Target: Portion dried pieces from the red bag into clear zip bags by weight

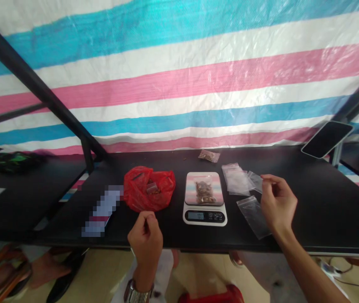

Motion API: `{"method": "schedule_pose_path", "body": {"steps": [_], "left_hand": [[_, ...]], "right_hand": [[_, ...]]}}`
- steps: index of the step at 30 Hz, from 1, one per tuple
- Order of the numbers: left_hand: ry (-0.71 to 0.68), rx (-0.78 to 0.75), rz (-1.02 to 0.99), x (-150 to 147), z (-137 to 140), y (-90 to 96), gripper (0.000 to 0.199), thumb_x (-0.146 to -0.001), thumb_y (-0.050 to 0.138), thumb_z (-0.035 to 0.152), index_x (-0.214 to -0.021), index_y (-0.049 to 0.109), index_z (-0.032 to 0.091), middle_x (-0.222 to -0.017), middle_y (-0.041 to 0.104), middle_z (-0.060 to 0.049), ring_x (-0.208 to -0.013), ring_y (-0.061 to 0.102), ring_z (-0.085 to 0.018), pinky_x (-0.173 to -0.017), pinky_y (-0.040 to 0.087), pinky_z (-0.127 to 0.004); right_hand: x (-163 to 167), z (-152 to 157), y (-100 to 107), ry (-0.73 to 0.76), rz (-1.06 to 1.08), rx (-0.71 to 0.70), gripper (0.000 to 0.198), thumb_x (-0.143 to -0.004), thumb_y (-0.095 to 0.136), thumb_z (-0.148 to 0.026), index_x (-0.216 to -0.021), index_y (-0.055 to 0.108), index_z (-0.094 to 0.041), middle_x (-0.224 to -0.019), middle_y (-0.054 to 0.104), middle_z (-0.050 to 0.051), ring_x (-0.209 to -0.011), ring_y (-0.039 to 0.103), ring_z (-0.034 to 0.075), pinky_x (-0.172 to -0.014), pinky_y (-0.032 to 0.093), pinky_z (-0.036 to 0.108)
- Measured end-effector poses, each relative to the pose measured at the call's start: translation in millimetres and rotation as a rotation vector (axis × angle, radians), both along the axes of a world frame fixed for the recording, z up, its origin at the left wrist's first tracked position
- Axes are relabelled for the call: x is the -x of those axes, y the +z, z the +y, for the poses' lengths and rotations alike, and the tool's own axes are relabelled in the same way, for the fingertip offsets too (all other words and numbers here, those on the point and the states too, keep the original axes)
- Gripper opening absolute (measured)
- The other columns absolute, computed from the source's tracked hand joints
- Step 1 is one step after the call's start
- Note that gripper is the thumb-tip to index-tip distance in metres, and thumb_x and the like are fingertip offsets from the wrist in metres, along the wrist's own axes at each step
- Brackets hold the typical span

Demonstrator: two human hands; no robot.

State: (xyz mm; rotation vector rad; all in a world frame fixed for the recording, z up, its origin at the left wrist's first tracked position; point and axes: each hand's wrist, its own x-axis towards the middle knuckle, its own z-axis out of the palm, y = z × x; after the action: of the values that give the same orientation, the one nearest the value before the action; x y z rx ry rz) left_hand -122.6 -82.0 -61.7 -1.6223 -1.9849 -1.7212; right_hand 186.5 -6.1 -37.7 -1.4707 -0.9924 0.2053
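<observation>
My right hand point(277, 204) pinches the edge of a small clear zip bag point(255, 182). Below that, another clear zip bag point(253, 216) lies flat on the black table, partly behind the hand. A stack of clear zip bags point(235, 180) sits just to the left. My left hand point(146, 237) is closed at the table's front edge, thumb against curled fingers; whatever it may hold is hidden. Just beyond it stands an open red plastic bag point(149, 189) with small brown contents. Between my hands, a white digital scale point(204, 215) carries a zip bag of brown dried pieces point(204, 192).
A filled small bag point(209, 156) lies at the back of the table point(167, 233). A phone point(327, 139) leans against the right frame post. A blurred-out flat object point(103, 212) rests left of the red bag. Striped plastic sheeting point(179, 84) hangs behind.
</observation>
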Motion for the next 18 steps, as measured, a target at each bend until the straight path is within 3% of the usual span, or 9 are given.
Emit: {"method": "schedule_pose_path", "body": {"steps": [6, 13, 18], "left_hand": [[0.015, -0.034, -0.042, 2.4, 3.5, 3.5, 0.029, -0.089, 0.049, 0.019, -0.060, 0.049, 0.023, -0.051, 0.037, 0.009, -0.043, 0.038, -0.009, -0.046, 0.033, -0.021], [0.008, 0.002, -0.067, 0.9, 5.4, 1.5, 0.027, -0.085, 0.048, 0.020, -0.058, 0.048, 0.023, -0.049, 0.038, 0.008, -0.044, 0.039, -0.010, -0.046, 0.033, -0.022], [0.002, 0.065, -0.074, 3.2, 4.0, 0.7, 0.027, -0.086, 0.049, 0.021, -0.059, 0.048, 0.023, -0.050, 0.038, 0.008, -0.045, 0.038, -0.010, -0.047, 0.033, -0.022]], "right_hand": [[6.3, 4.6, -3.9, 0.004, 0.037, -0.055, 0.025, -0.084, 0.062, -0.038, -0.091, 0.074, -0.017, -0.077, 0.067, 0.004, -0.064, 0.054, 0.017, -0.065, 0.044, 0.031], [12.2, 2.0, -7.2, 0.043, 0.029, -0.025, 0.025, -0.084, 0.061, -0.039, -0.090, 0.074, -0.018, -0.079, 0.069, 0.004, -0.067, 0.057, 0.017, -0.065, 0.045, 0.031], [16.5, 0.4, -5.0, 0.088, -0.007, 0.011, 0.026, -0.085, 0.060, -0.039, -0.091, 0.074, -0.018, -0.076, 0.067, 0.004, -0.061, 0.052, 0.016, -0.060, 0.043, 0.029]]}}
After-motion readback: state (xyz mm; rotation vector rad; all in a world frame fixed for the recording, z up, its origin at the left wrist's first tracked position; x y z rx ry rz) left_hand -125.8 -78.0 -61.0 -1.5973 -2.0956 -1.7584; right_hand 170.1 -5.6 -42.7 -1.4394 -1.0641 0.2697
